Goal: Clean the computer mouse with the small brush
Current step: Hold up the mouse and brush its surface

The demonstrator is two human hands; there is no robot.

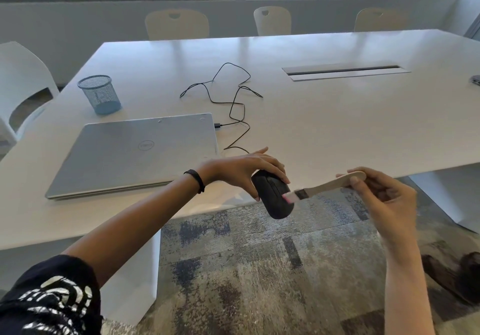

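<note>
The left hand holds the mouse in the air, just past the near edge of the surface and above the carpeted floor. Its fingers are curled over the upper end of the mouse and grip it from above, while the lower end hangs free. The right hand pinches the wooden handle of the small brush, and the pale bristles touch the side of the mouse. Risk: the grip covers one end only, so firm brush pressure may twist the mouse out of the fingers and drop it onto the floor. Risk: a black cable runs across the surface toward the left hand. Whether it joins the mouse is hidden; if it does, a pull could drag it against the closed laptop. Risk: loosened dust is likely to fall onto the floor. The mouse is black, matt and oval, tilted with its long axis steep. A seam line runs along its upper face. No dirt can be made out on it.
</note>
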